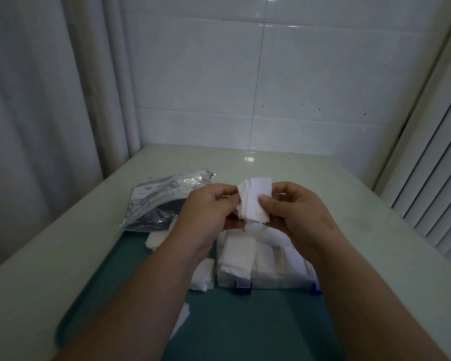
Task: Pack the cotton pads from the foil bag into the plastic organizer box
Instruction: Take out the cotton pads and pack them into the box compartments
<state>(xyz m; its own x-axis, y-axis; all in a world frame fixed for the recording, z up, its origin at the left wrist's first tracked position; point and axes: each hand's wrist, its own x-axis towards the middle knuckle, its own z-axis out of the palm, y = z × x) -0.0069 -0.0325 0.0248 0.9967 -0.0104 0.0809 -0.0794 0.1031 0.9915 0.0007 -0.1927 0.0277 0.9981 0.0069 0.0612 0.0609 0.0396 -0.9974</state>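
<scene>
A stack of white cotton pads (255, 198) is held up above the table between both hands. My left hand (210, 208) grips its left edge with curled fingers. My right hand (294, 212) pinches its right side, thumb on the front pad. Below them sits the clear plastic organizer box (263, 278) with blue latches, holding several white pads. The silver foil bag (159, 199) lies flat to the left, behind my left hand. Loose pads (202, 274) lie on the mat beside the box.
A dark teal mat (240, 321) covers the near part of the pale table (323, 173). More loose pads (155, 239) lie by the bag's near edge. A tiled wall stands behind, a curtain at left, a slatted panel at right.
</scene>
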